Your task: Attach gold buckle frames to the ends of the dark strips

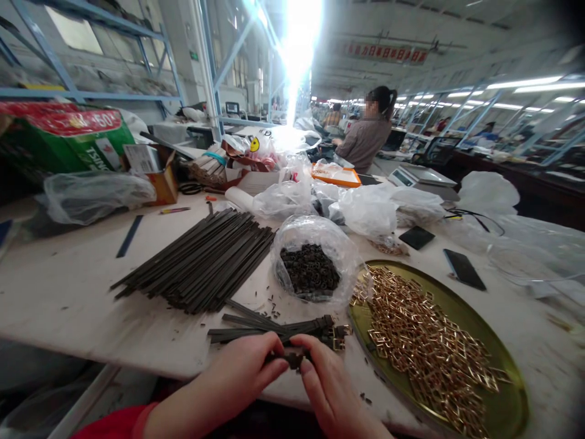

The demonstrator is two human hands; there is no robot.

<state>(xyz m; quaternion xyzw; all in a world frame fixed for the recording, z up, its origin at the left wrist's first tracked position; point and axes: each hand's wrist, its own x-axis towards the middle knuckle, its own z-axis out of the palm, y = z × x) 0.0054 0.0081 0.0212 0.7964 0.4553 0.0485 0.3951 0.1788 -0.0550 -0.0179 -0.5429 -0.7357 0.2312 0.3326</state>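
The left hand (242, 367) and right hand (325, 377) each pinch a small dark strap piece (293, 360), grip closed, over the white counter's (77, 305) near edge. A few buckled straps (315, 328) look done, but a big pile of plain straps (205, 262) seems left, in a bright, busy workroom (439, 67).

the person's left hand (251, 364) and right hand (326, 381) are close together, low in front of the body; each is bent inward with thumb and forefinger pinched, and the left forearm (192, 399), bare beyond a red sleeve (116, 425), slants in from the lower left
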